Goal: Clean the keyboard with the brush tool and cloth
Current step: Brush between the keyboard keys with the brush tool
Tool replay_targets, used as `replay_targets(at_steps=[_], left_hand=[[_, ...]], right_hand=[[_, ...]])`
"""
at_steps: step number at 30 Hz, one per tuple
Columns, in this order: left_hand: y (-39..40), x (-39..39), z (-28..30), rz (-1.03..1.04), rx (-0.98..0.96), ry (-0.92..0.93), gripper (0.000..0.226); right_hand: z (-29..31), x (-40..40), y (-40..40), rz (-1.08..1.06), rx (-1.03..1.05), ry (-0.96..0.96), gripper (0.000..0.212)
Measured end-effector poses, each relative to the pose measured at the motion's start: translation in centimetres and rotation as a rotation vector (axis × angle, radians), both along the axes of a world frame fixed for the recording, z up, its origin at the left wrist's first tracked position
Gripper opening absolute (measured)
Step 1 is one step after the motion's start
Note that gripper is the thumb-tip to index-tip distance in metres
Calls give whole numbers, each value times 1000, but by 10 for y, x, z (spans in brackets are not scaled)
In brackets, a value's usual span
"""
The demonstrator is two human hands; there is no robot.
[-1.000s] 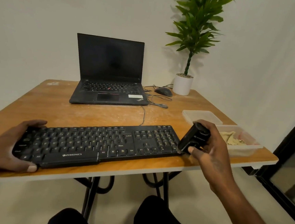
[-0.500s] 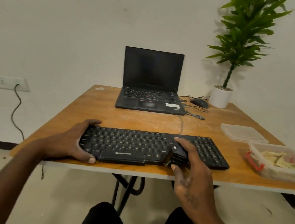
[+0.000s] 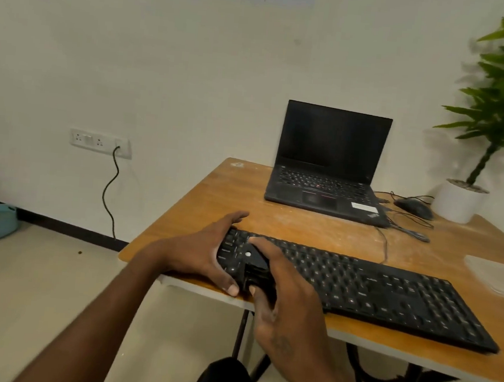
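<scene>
A black full-size keyboard [image 3: 367, 289] lies along the front edge of the wooden table [image 3: 317, 230]. My left hand [image 3: 202, 253] grips the keyboard's left end, thumb on the front edge and fingers over the back. My right hand [image 3: 284, 294] holds a small black brush tool [image 3: 255, 265] pressed onto the keys at the keyboard's left end, right beside my left hand. The cloth is out of view.
An open black laptop [image 3: 325, 173] stands at the back of the table, with a mouse [image 3: 414, 207], loose cables and a white plant pot [image 3: 458, 202] to its right. A clear plastic lid [image 3: 499, 275] lies at the right edge. A wall socket [image 3: 100, 142] is on the left.
My right hand has carried the brush tool from the keyboard's right end across to its left end. My left hand has kept hold of the left end. The view has swung left.
</scene>
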State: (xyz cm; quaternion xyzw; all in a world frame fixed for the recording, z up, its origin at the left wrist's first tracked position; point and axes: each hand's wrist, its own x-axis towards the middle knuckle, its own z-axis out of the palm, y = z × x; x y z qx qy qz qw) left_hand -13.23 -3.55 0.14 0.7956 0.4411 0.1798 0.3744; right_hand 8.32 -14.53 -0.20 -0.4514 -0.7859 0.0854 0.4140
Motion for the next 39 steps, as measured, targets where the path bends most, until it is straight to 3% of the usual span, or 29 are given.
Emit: replay_targets(at_steps=[8, 14, 19, 26, 39], left_hand=[[5, -35, 9, -59, -108, -34, 140], [7, -37, 9, -76, -84, -38, 142], [7, -39, 9, -52, -76, -22, 128], [9, -41, 1, -34, -145, -160, 152], [16, -43, -3, -22, -125, -54, 142]], right_hand=[[2, -22, 13, 49, 15, -56, 85], [11, -54, 25, 134, -15, -61, 78], [25, -59, 64, 123, -86, -24, 75], [37, -50, 134, 41, -178, -65, 76], [54, 73, 152, 61, -557, 135, 69]])
